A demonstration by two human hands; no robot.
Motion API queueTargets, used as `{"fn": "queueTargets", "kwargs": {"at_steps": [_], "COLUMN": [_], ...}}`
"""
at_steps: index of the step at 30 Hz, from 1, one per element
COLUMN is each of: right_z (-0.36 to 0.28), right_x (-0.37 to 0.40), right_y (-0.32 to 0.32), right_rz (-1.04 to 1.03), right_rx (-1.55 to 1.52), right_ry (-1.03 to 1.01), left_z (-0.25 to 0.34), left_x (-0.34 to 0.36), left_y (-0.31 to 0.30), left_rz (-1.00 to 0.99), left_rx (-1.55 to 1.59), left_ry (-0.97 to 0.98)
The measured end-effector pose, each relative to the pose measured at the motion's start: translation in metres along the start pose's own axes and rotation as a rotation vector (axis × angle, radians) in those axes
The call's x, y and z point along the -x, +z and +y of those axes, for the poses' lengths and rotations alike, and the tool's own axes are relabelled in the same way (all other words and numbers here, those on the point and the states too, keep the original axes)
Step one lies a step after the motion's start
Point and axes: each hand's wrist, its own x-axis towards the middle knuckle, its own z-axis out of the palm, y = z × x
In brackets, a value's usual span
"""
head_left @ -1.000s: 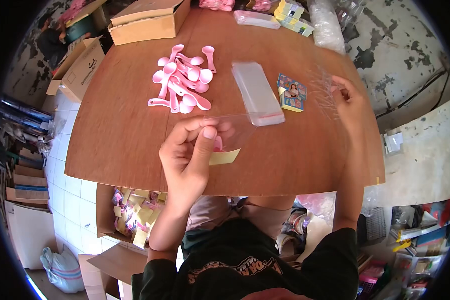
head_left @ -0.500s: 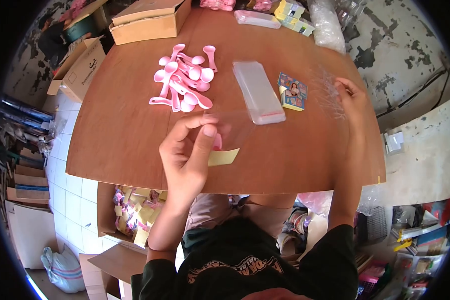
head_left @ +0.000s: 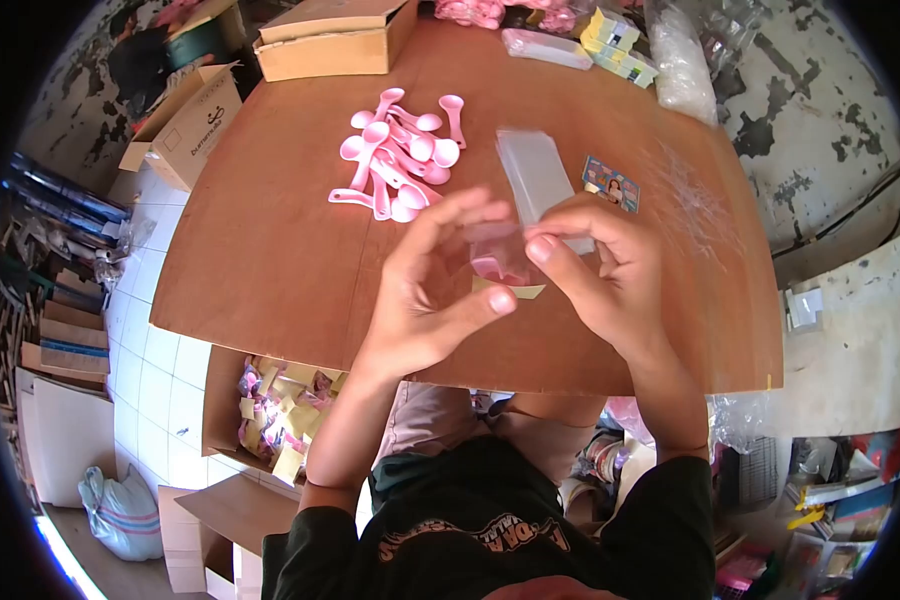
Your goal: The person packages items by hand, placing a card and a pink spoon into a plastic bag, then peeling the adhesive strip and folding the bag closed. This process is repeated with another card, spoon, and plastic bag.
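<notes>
My left hand is open, thumb and fingers spread on the left side of a small clear plastic bag. Inside the bag a pink item shows, with a pale yellow card at its lower end. My right hand pinches the bag's upper right side between thumb and fingers. Beyond the hands lie a heap of pink spoons, a stack of flat clear bags and a stack of printed cards, both partly behind my right hand.
Thin clear plastic strips lie on the brown table at right. A cardboard box and a plastic roll stand at the back. Below the front edge, an open carton holds several packed pieces.
My right hand has come left from the clear strips to the bag and pinches it. My left hand has opened from its pinch on the bag. The view has shifted slightly.
</notes>
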Motion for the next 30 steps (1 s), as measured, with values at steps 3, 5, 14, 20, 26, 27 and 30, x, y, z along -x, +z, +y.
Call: {"fn": "queueTargets", "kwargs": {"at_steps": [3, 5, 14, 20, 26, 27, 30], "right_z": [-0.002, -0.003, 0.03, 0.037, 0.033, 0.033, 0.035], "right_x": [0.0, 0.001, 0.023, 0.027, 0.027, 0.027, 0.028], "right_y": [0.003, 0.002, -0.006, 0.003, 0.007, 0.007, 0.008], "right_rz": [0.032, 0.075, -0.188, -0.063, -0.033, -0.03, 0.008], "right_rx": [-0.042, -0.08, -0.337, -0.397, -0.402, -0.402, -0.425], "right_ry": [0.05, 0.102, 0.4, 0.415, 0.448, 0.45, 0.458], "left_z": [-0.01, -0.013, -0.018, -0.025, -0.02, -0.021, -0.025], "left_x": [-0.002, -0.002, 0.003, 0.005, 0.008, 0.008, 0.008], "left_y": [-0.008, -0.004, -0.009, -0.014, -0.015, -0.015, -0.017], "left_rz": [-0.029, 0.01, 0.132, 0.213, 0.219, 0.217, 0.244], "left_rx": [-0.21, -0.221, -0.156, -0.13, -0.237, -0.236, -0.179], "left_ry": [-0.071, -0.045, -0.179, -0.196, -0.203, -0.206, -0.189]}}
